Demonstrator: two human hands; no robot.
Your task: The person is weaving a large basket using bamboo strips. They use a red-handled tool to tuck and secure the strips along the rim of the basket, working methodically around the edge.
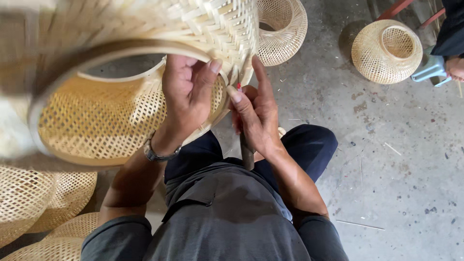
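A large woven bamboo basket [121, 92] is held up near the chest, its rim pinched by the left hand [186, 96]. A dark-handled tool [246, 150] is clasped in the right hand [256, 116] beside the rim. The weave is judged light, springy and crushable; the stiff rim is best gripped.

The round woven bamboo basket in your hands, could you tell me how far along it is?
The round woven bamboo basket already has its body woven and a hoop on its rim. The left hand grips the rim while the right hand works a dark-handled tool at the edge. Loose strip ends there look unfinished.
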